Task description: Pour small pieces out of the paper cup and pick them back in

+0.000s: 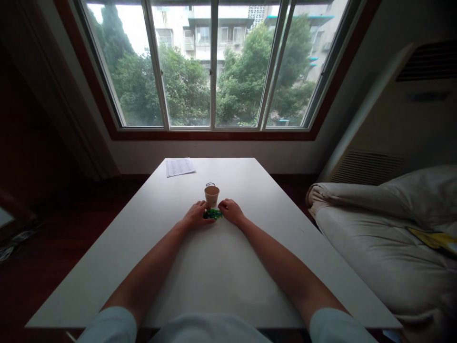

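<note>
Both my arms reach forward over a white table [214, 267]. My left hand [195, 215] and my right hand [231, 211] rest on the tabletop with curled fingers, either side of a small pile of green and blue pieces [213, 214]. The fingertips of both hands touch the pile. I cannot make out whether any piece is gripped. Just behind the pile stands a brown paper cup [212, 196], upright and open at the top.
A printed sheet of paper [180, 166] lies at the table's far left. A small dark ring-like thing [210, 184] lies behind the cup. A bed with pale bedding [385, 238] stands to the right, and a large window [214, 66] fills the far wall.
</note>
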`<move>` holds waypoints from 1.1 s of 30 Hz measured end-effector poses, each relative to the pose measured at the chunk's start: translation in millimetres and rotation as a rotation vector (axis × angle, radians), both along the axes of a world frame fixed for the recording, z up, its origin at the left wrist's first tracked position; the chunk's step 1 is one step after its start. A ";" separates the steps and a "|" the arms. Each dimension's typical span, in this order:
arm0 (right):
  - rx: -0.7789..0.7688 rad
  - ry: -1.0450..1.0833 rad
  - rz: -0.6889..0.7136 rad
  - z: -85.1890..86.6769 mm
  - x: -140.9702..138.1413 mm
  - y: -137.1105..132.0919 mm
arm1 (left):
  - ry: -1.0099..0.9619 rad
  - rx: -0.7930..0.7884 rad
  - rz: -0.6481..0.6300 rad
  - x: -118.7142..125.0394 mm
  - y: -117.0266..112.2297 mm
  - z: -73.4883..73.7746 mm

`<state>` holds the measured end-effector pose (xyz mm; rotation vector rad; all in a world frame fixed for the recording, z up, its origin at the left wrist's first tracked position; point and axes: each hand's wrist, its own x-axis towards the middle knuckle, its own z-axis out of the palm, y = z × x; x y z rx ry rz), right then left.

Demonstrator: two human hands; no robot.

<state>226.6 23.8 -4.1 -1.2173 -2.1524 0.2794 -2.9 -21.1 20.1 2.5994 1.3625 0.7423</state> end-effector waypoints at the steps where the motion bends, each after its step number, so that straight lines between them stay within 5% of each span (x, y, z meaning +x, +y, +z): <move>1: 0.000 0.004 0.002 0.1 -0.1 -0.1 | 0.004 0.000 -0.001 0.2 0.0 -0.4; 13: -0.015 -0.027 0.236 15.9 14.6 -4.6 | 0.078 0.039 -0.027 -4.6 3.5 -2.5; 33: 0.097 -0.198 0.156 19.4 -0.1 -20.9 | 0.013 -0.025 0.003 -11.2 5.6 1.2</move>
